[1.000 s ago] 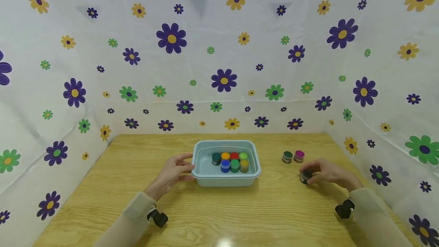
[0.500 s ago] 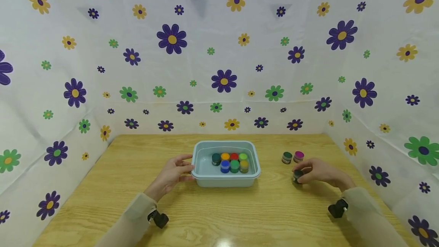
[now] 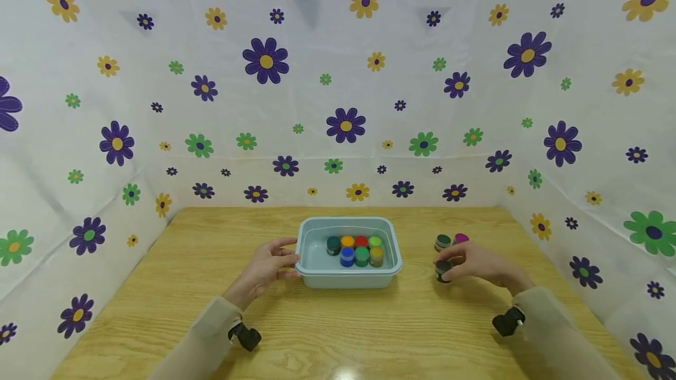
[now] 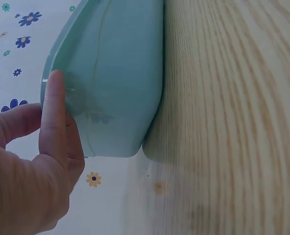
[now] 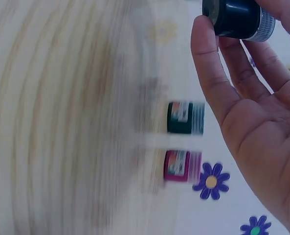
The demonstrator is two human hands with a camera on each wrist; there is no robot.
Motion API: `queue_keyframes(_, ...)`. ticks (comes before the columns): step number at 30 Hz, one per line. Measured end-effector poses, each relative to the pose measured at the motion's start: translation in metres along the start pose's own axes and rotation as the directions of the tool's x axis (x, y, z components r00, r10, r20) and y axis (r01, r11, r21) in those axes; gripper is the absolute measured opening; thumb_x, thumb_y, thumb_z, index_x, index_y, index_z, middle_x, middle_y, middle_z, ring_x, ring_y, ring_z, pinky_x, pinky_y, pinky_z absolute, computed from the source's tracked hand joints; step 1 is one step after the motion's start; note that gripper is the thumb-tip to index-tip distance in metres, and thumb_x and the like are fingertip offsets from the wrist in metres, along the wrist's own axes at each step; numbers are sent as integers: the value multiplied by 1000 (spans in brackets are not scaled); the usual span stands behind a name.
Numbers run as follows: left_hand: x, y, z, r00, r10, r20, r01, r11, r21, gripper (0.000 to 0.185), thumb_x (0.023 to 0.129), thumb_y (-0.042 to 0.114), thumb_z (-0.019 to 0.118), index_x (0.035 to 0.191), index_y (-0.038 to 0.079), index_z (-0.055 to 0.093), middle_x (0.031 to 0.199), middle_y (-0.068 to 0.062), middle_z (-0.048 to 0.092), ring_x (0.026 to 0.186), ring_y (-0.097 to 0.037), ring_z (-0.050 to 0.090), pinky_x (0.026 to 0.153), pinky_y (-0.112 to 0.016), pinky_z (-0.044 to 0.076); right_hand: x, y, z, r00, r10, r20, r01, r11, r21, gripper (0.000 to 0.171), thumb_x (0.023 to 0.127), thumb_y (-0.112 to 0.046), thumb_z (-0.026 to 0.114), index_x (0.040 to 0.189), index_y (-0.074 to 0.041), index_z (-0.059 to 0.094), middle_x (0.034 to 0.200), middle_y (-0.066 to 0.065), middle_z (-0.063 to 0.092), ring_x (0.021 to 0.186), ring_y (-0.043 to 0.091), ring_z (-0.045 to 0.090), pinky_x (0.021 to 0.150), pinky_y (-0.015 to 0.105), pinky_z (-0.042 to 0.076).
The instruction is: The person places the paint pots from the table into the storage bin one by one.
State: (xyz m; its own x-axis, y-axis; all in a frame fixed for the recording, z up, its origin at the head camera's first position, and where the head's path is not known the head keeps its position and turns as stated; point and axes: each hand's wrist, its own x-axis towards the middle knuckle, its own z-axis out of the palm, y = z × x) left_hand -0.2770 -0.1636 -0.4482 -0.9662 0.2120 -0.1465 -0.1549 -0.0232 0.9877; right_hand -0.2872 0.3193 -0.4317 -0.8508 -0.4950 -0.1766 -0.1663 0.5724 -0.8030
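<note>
While the person's left hand (image 3: 266,268) rests with relaxed, straight fingers against the left wall of the pale blue plastic tub (image 3: 315,271), the right hand (image 3: 475,263) pinches a small black-lidded paint pot (image 3: 442,270) between thumb and fingertips, just above the light wooden table (image 3: 369,333) to the tub's right. Seven small paint pots (image 3: 355,250) with coloured lids stand clustered inside the tub. A dark green pot (image 3: 442,242) and a magenta pot (image 3: 460,238) stand side by side just behind the right hand.
</note>
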Motion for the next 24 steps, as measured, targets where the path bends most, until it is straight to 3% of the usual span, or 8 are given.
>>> queue_keyframes(9, -2, 2, 1, 1000, -4, 10, 4, 1000, -9, 55, 94, -2, 60, 145, 0, 41, 113, -23, 56, 89, -25, 67, 73, -32, 63, 10, -19, 11, 998, -58, 29, 56, 997, 45, 46, 86, -21, 75, 123, 1, 62, 121, 14, 62, 110, 28, 57, 92, 35, 48)
queue_keyframes(20, -3, 2, 3, 1000, -10, 7, 11, 1000, -16, 55, 94, -2, 61, 145, 0, 41, 116, -24, 55, 94, -29, 67, 73, -32, 63, 25, -41, 23, 997, -79, -10, 80, 983, 164, 41, 86, -21, 76, 122, -5, 63, 128, 21, 59, 110, 23, 59, 94, 31, 50)
queue_keyframes(24, -3, 2, 3, 1000, -9, 8, 9, 1000, -17, 55, 94, -2, 61, 145, 0, 42, 117, -26, 54, 98, -32, 66, 75, -32, 63, 33, -50, 31, 993, -120, -15, 120, 973, 199, 40, 86, -17, 75, 121, 0, 63, 121, 14, 63, 106, 23, 59, 91, 31, 52)
